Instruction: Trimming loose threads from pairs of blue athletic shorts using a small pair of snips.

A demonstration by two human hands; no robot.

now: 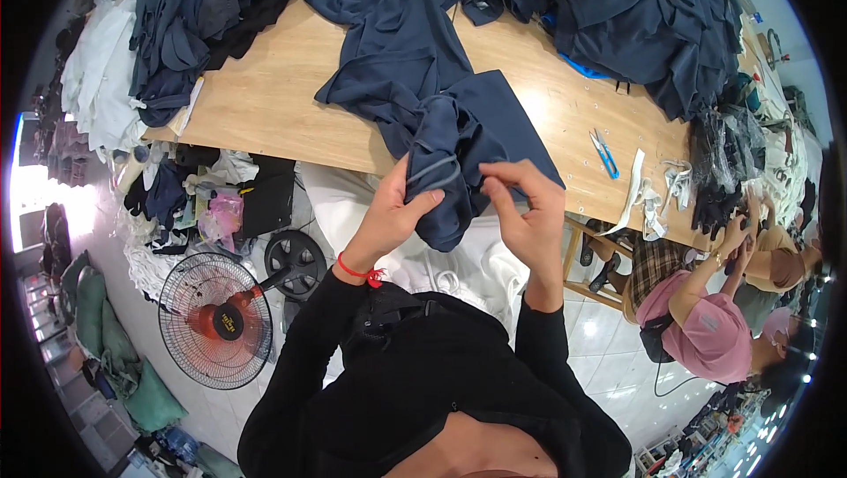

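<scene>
A dark navy garment [445, 222] is bunched up at the table's near edge, its gathered end hanging over. The rest of it stretches away across the wood. A grey-blue cord or trim [434, 171] shows on the bunched part. My left hand [393, 213], with a red string at its wrist, is closed around the left side of the bunch, thumb on top. At the right side my right hand [531, 213] has its thumb and forefinger bent together at the cloth's edge. Whether they also pinch something small there is hard to see.
Navy garments [635, 19] are heaped at the far right, more [181, 32] at the far left. Blue-handled thread snips [605, 154] and white strips [635, 191] lie on the wooden table [265, 107]. A fan [216, 319] stands lower left; a person in pink [706, 323] sits at right.
</scene>
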